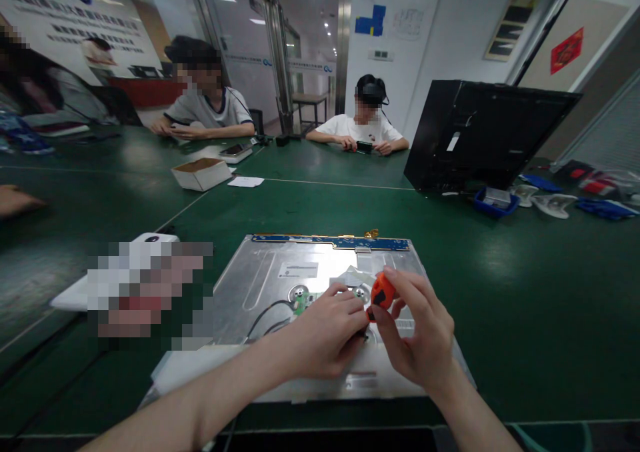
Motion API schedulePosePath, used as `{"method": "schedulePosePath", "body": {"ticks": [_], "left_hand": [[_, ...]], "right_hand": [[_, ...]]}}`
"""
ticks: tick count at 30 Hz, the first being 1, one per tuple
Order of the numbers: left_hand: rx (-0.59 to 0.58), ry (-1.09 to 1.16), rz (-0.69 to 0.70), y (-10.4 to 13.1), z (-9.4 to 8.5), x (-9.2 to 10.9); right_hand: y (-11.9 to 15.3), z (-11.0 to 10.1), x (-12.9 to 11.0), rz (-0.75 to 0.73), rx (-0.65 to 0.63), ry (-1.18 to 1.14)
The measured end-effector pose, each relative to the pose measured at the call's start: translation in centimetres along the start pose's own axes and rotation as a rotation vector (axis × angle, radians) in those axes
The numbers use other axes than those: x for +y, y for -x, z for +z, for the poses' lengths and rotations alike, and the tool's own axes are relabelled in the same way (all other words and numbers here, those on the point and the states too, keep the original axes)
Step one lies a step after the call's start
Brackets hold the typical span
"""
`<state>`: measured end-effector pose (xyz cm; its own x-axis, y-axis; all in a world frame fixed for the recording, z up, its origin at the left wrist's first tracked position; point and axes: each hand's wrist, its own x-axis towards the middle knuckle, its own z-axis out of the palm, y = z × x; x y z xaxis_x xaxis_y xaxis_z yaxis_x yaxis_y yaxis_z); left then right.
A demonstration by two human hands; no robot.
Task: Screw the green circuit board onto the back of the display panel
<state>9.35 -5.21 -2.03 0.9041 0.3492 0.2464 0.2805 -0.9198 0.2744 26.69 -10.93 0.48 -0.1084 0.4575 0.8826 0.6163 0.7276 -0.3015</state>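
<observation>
A flat metal-backed display panel point(233, 312) lies before me, with a blue circuit strip point(300, 240) along its far edge. My right hand point(425, 325) pinches the orange and black handle of a screwdriver point(383, 291) between thumb and fingers, tilted over the panel's middle. Beside it, my left hand point(325, 332) rests on the panel with its fingers curled close to the screwdriver's lower end. Whatever those fingers hold is hidden, and so is the screwdriver's tip. Partly under the left hand is a small green circuit board point(301, 303) with black cables point(260, 317) leading off it.
Left of the panel are a white object point(75, 295) and a blurred-out patch. Farther off stand an open white box point(203, 174) and a large black monitor point(480, 135), with a blue tray point(496, 203) beside it. Several people sit around the green table point(540, 319).
</observation>
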Motion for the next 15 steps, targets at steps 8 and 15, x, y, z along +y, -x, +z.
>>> {"method": "schedulePosePath", "body": {"ticks": [8, 15], "left_hand": [[-0.034, 0.016, -0.037, -0.15, -0.55, 0.35], [-0.039, 0.005, -0.032, -0.17, -0.34, 0.12]], "right_hand": [[0.25, 0.30, 0.34, -0.006, 0.034, -0.054], [-0.12, 0.21, 0.15, -0.033, 0.074, -0.010]]}}
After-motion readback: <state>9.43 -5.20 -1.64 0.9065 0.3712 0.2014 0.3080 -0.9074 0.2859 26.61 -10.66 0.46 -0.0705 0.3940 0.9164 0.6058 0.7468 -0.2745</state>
